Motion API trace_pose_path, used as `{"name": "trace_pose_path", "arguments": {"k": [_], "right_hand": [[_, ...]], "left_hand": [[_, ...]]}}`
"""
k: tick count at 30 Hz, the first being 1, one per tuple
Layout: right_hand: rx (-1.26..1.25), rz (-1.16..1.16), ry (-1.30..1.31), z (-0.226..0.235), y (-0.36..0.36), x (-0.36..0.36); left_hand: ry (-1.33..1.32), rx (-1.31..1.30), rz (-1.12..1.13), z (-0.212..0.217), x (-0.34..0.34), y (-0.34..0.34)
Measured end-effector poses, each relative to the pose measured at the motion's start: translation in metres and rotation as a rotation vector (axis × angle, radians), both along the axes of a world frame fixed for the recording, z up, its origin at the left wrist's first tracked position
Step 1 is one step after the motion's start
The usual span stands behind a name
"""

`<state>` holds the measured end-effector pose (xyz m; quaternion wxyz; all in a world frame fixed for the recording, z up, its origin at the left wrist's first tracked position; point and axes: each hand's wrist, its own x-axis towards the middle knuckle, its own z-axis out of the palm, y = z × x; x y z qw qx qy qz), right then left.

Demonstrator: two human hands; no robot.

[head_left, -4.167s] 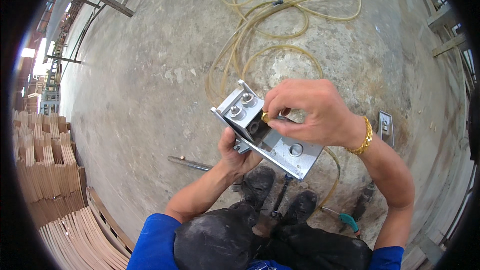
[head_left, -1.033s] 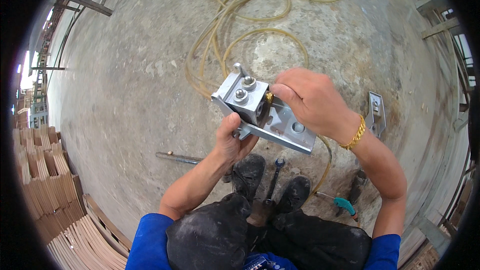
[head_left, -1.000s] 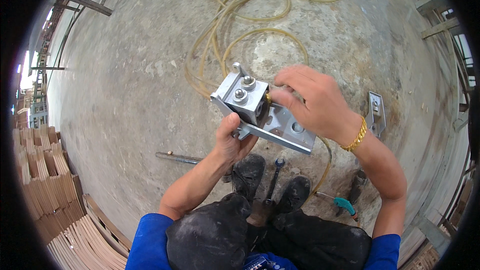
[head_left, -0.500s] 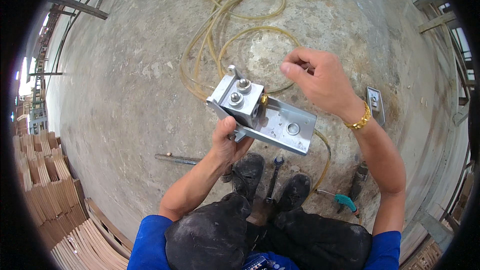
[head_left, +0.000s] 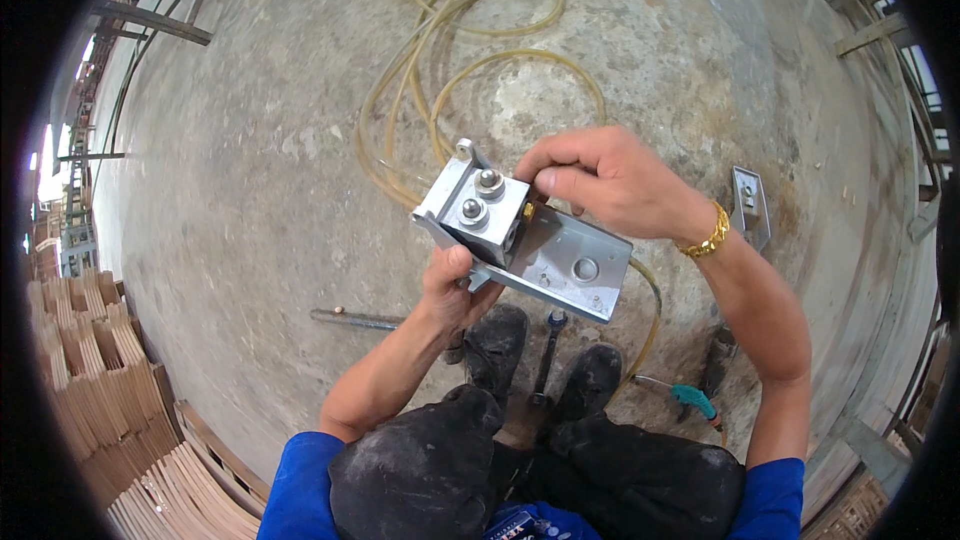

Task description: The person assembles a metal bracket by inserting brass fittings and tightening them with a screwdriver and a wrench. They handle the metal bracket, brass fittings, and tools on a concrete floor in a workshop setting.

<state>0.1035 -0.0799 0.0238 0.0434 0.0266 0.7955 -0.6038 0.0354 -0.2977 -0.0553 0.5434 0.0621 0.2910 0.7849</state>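
A grey metal bracket assembly [head_left: 560, 258] with two bolts on its raised block is held over the concrete floor. My left hand [head_left: 452, 288] grips it from below at its near edge. My right hand [head_left: 600, 180] hovers at the block's right side, fingertips pinched at a small brass-coloured fitting [head_left: 527, 210]; whether they hold it cannot be told. A gold bracelet [head_left: 708, 236] is on my right wrist.
A yellowish hose [head_left: 470, 50] lies coiled on the floor beyond. A second metal bracket [head_left: 750, 208] lies to the right. A wrench [head_left: 546, 360] lies between my shoes, a rod [head_left: 355, 318] at left, a teal-handled tool [head_left: 692, 400] at right. Stacked wood strips [head_left: 100, 410] stand far left.
My right hand lifted away from the block half a second ago and has come back down to its right side. The bracket has stayed in my left hand, shifting slightly.
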Motion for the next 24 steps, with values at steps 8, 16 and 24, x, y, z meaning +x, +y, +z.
{"name": "trace_pose_path", "arguments": {"k": [8,16,24], "right_hand": [[0.046,-0.099,0.241,-0.014,-0.012,0.001],[0.118,-0.192,0.242,-0.011,-0.018,0.008],[0.623,-0.259,0.468,-0.007,-0.027,0.005]], "left_hand": [[0.006,0.002,0.038,-0.001,0.001,0.000],[0.027,-0.019,0.079,0.002,0.001,0.002],[0.094,-0.064,0.083,0.004,-0.008,0.011]]}}
